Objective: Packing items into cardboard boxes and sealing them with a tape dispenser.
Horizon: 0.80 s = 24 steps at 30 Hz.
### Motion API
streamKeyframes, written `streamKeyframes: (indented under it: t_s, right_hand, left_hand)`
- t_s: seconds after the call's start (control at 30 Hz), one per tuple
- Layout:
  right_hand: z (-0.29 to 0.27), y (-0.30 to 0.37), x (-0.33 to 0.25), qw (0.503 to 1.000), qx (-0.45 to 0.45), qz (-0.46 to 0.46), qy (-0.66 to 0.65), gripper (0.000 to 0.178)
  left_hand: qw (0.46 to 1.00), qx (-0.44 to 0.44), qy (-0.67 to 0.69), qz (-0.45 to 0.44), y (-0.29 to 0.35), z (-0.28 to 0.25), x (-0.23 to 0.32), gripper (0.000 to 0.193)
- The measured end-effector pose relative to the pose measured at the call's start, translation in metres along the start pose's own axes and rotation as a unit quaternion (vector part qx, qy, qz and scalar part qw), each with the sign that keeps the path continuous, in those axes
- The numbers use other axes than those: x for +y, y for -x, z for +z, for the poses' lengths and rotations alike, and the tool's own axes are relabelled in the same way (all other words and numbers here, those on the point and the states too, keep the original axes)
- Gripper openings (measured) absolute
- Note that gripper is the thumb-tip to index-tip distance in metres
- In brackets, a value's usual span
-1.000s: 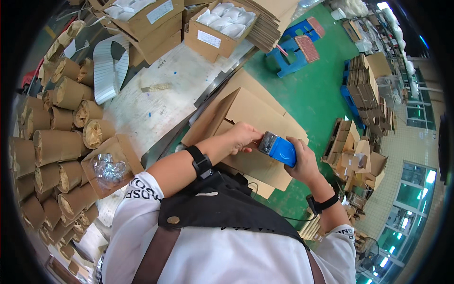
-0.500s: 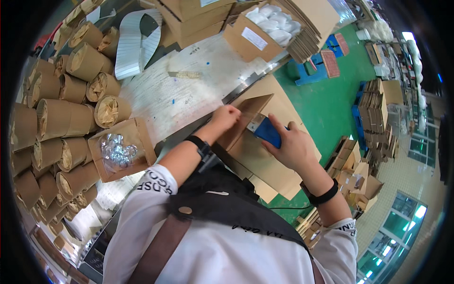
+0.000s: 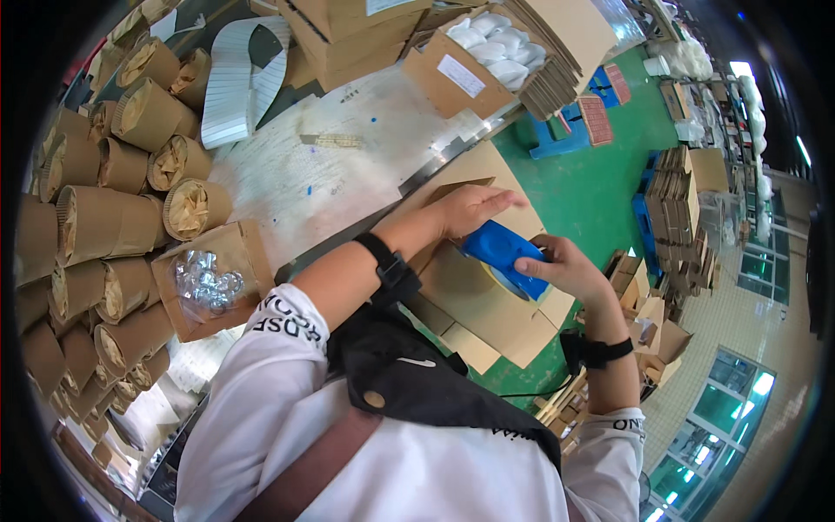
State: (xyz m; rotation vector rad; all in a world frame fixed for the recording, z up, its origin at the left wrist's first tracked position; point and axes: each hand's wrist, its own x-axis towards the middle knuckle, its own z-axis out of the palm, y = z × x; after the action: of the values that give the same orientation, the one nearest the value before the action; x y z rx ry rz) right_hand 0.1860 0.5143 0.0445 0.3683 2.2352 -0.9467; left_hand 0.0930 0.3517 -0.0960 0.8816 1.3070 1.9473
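A blue tape dispenser is gripped in my right hand, the thumb lying over its side. The roll of tape shows at its lower edge, above a brown cardboard box. My left hand reaches across the far part of the box, just beyond the dispenser. Its fingers are stretched out and it seems to hold nothing. Part of the box's far side is hidden by my left hand and forearm. Whether a strip of tape runs between dispenser and box cannot be made out.
At left, a small open carton of shiny metallic parts sits beside stacked paper-stuffed cardboard tubes. A worktable carries a carton of white wrapped items. Blue stools and stacked flat cardboard stand on the right.
My left hand has gone from a closed fist to stretched-out fingers and moved right over the box. The tape dispenser and my right hand have shifted slightly right and nearer to me.
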Motion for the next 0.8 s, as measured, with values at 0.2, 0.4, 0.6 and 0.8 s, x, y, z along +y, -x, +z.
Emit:
streamKeyframes:
  t_s: [0.2, 0.4, 0.6, 0.8]
  right_hand:
    - [-0.003, 0.021, 0.023, 0.981, -0.047, 0.009, -0.186, 0.055]
    - [-0.048, 0.136, 0.182, 0.982, -0.006, 0.116, -0.146, 0.052]
    - [-0.04, 0.153, 0.248, 0.982, -0.005, 0.065, -0.175, 0.054]
    - [-0.032, 0.21, 0.378, 0.973, -0.016, 0.142, -0.181, 0.055]
  left_hand:
    - [0.957, -0.108, -0.267, -0.043, -0.001, 0.01, -0.007, 0.05]
    - [0.68, -0.112, -0.724, 0.043, 0.004, 0.052, -0.008, 0.053]
    - [0.737, -0.031, -0.675, 0.032, -0.033, 0.202, -0.066, 0.056]
    - [0.641, -0.098, -0.759, 0.059, -0.036, 0.237, -0.062, 0.056]
